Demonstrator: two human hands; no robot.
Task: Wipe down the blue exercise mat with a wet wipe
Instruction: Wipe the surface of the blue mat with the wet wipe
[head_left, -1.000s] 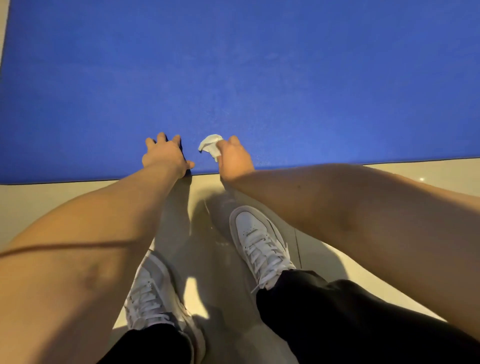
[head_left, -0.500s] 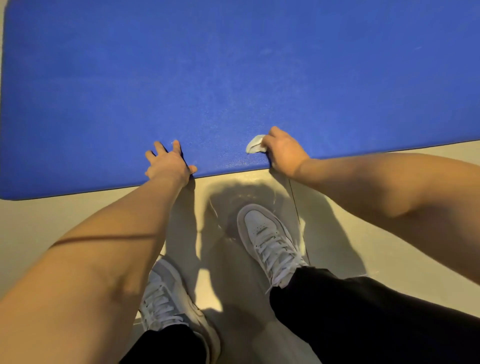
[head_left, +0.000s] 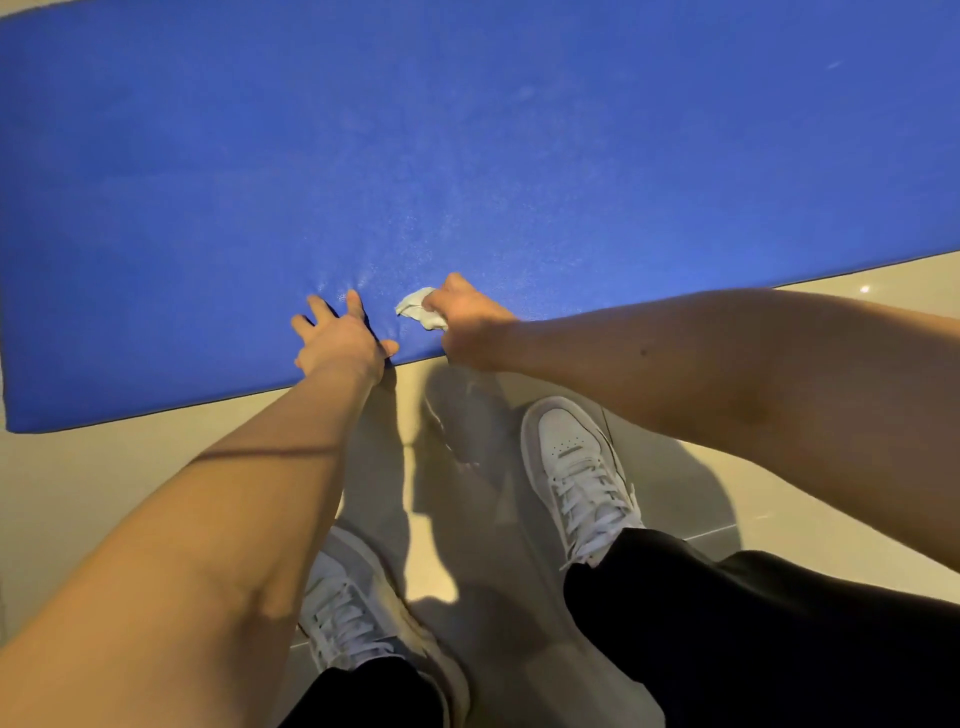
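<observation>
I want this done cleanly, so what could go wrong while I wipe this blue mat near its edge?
The crumpled white wet wipe is bunched small in your right hand, so passes may leave streaks unwiped across the blue exercise mat. Working at the near edge, it could slip onto the glossy beige tile floor and pick up dirt.

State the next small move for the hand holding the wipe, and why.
Probably push the right hand and wipe forward across the mat: they sit at its near edge, the left hand presses the mat beside them, and most of it lies beyond.
</observation>
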